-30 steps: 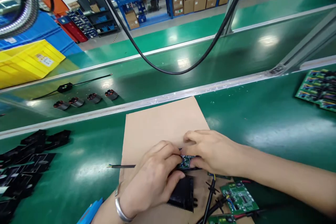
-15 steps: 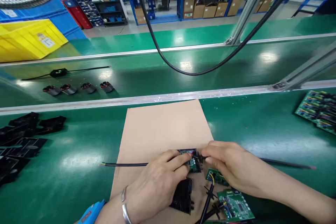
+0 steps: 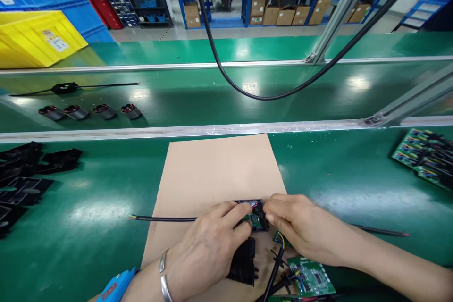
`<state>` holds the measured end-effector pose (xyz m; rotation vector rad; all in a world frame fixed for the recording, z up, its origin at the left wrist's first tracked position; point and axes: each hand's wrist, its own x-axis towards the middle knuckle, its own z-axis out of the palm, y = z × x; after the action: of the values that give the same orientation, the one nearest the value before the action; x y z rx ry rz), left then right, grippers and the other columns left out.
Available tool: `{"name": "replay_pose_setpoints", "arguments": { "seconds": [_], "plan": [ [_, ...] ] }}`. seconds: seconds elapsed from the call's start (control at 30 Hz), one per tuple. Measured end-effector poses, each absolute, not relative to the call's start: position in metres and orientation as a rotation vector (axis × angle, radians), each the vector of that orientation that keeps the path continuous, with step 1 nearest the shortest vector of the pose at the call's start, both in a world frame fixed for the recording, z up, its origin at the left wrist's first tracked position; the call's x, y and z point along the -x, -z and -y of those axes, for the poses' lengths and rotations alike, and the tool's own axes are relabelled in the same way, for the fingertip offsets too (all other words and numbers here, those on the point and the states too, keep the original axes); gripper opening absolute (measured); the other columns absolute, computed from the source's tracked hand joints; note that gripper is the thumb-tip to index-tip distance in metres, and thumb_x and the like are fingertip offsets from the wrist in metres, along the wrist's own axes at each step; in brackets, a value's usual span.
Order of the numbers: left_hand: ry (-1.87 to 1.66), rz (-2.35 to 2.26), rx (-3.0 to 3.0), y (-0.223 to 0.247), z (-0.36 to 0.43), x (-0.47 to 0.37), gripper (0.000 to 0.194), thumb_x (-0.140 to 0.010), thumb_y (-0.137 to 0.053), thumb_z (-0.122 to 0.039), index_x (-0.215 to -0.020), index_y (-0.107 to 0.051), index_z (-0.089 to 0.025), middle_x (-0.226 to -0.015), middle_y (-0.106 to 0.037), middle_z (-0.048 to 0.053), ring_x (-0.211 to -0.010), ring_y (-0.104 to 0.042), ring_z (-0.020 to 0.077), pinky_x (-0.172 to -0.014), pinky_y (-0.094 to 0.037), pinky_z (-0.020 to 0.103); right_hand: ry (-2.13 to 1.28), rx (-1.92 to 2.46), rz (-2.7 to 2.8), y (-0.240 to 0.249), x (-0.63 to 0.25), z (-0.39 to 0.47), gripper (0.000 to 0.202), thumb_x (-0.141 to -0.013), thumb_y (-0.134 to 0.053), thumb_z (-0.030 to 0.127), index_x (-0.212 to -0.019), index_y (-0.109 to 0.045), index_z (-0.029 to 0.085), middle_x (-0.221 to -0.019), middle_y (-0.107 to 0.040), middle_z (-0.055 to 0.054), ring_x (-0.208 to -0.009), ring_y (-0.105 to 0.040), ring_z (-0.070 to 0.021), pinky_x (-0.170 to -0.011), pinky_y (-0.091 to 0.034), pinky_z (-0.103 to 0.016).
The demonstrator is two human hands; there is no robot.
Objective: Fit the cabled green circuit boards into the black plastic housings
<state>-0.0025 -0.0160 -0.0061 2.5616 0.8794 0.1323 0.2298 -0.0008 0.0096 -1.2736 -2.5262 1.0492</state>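
Observation:
A small green circuit board (image 3: 255, 220) sits in a black plastic case on the cardboard. My left hand (image 3: 212, 238) lies over its left part, with bent fingers gripping the case and a fingertip by the thin wires. At the case's right edge my right hand (image 3: 300, 222) pinches a black cable (image 3: 380, 231), which runs out to the right beyond the wrist; the pinched spot is hidden by the fingers. Another black cable (image 3: 163, 219) with bare coloured wire ends emerges left of my left hand. Just below lies a second black case part (image 3: 243, 262).
Loose circuit boards (image 3: 311, 276) with black cables lie front right on the cardboard sheet (image 3: 219, 165). Black case parts (image 3: 24, 184) are piled left, wired boards (image 3: 424, 155) right. Beyond the metal rail (image 3: 212, 130) stand several motor cores (image 3: 104, 111). A black cable (image 3: 269, 97) hangs overhead.
My right hand has shifted slightly left, closer against the case's edge, and the cable has come with it. My left hand stays on the case. The whole view has shifted slightly.

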Motion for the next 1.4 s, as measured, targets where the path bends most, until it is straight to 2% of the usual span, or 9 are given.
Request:
{"name": "replay_pose_setpoints", "arguments": {
  "seconds": [0.27, 0.4, 0.53, 0.67, 0.77, 0.87, 0.97, 1.13, 1.4],
  "plan": [
    [-0.074, -0.854, -2.513, 0.004, 0.014, 0.001, 0.041, -0.085, -0.042, -0.001, -0.120, -0.052, -0.019, -0.113, -0.059, 0.004, -0.103, -0.051, 0.0224, -0.092, -0.050, 0.040, -0.871, 1.354, 2.857, -0.021, -0.224, -0.018, 0.024, -0.088, -0.040, 0.013, -0.070, -0.055, 0.018, -0.070, -0.064, -0.004, -0.064, -0.056, -0.0159, -0.059, -0.035, -0.028],
    [-0.036, -0.874, -2.520, 0.000, 0.013, -0.002, 0.061, -0.082, -0.042, -0.001, -0.139, -0.037, -0.020, -0.117, -0.056, 0.006, -0.102, -0.050, 0.0249, -0.086, -0.052, 0.042, -0.920, 1.382, 3.034, -0.027, -0.211, -0.031, 0.024, -0.082, -0.045, 0.011, -0.070, -0.065, 0.015, -0.071, -0.069, -0.010, -0.067, -0.062, -0.0196, -0.057, -0.038, -0.028],
    [0.036, -0.917, -2.519, -0.006, 0.011, -0.008, 0.059, -0.078, -0.047, -0.006, -0.133, -0.047, -0.024, -0.109, -0.056, 0.006, -0.094, -0.050, 0.0264, -0.077, -0.051, 0.043, -0.937, 1.466, 3.096, -0.030, -0.201, -0.035, 0.023, -0.077, -0.048, 0.012, -0.070, -0.070, 0.011, -0.073, -0.071, -0.015, -0.070, -0.065, -0.0230, -0.058, -0.041, -0.029],
    [-0.006, -0.927, -2.492, -0.009, 0.010, -0.007, 0.051, -0.084, -0.047, -0.013, -0.133, -0.048, -0.025, -0.110, -0.055, 0.007, -0.096, -0.048, 0.0257, -0.080, -0.049, 0.043, -0.880, 1.461, 3.075, -0.030, -0.205, -0.032, 0.024, -0.078, -0.048, 0.015, -0.069, -0.070, 0.014, -0.068, -0.071, -0.012, -0.066, -0.065, -0.0222, -0.056, -0.040, -0.029],
    [-0.054, -0.920, -2.483, -0.007, 0.012, -0.005, 0.054, -0.086, -0.043, -0.010, -0.139, -0.041, -0.025, -0.118, -0.053, 0.006, -0.100, -0.048, 0.0236, -0.087, -0.046, 0.041, -0.732, 1.462, 2.979, -0.026, -0.217, -0.024, 0.026, -0.084, -0.045, 0.020, -0.072, -0.068, 0.018, -0.073, -0.071, -0.007, -0.071, -0.065, -0.0217, -0.063, -0.042, -0.030],
    [-0.022, -0.971, -2.516, -0.006, 0.015, -0.008, 0.056, -0.086, -0.043, -0.010, -0.140, -0.040, -0.024, -0.115, -0.055, 0.006, -0.097, -0.048, 0.0238, -0.086, -0.046, 0.042, -0.580, 1.426, 2.808, -0.016, -0.228, -0.013, 0.018, -0.085, -0.049, 0.023, -0.076, -0.064, 0.019, -0.080, -0.068, -0.005, -0.076, -0.062, -0.0210, -0.068, -0.042, -0.031],
    [0.001, -1.039, -2.533, -0.007, 0.020, -0.015, 0.055, -0.084, -0.043, -0.011, -0.139, -0.042, -0.023, -0.116, -0.056, 0.006, -0.097, -0.048, 0.0252, -0.085, -0.046, 0.044, -0.528, 1.316, 2.711, -0.005, -0.237, -0.004, 0.013, -0.086, -0.050, 0.017, -0.086, -0.063, 0.018, -0.087, -0.063, -0.005, -0.082, -0.058, -0.0193, -0.071, -0.043, -0.029],
    [-0.013, -1.088, -2.522, -0.003, 0.023, -0.021, 0.057, -0.081, -0.046, -0.013, -0.137, -0.044, -0.017, -0.115, -0.058, 0.008, -0.097, -0.049, 0.0268, -0.084, -0.045, 0.046, -0.394, 1.002, 2.819, 0.006, -0.241, -0.005, 0.026, -0.086, -0.040, 0.003, -0.085, -0.062, 0.016, -0.084, -0.059, -0.006, -0.077, -0.051, -0.0185, -0.068, -0.041, -0.031],
    [-0.229, -1.048, -2.351, -0.005, 0.019, -0.015, 0.054, -0.081, -0.045, -0.007, -0.131, -0.052, -0.025, -0.114, -0.059, 0.007, -0.098, -0.052, 0.0248, -0.084, -0.046, 0.044, -0.377, 0.929, 2.838, 0.009, -0.242, -0.010, 0.024, -0.084, -0.043, 0.001, -0.080, -0.060, 0.017, -0.080, -0.058, -0.004, -0.075, -0.049, -0.0173, -0.066, -0.037, -0.032]
  ]
}}
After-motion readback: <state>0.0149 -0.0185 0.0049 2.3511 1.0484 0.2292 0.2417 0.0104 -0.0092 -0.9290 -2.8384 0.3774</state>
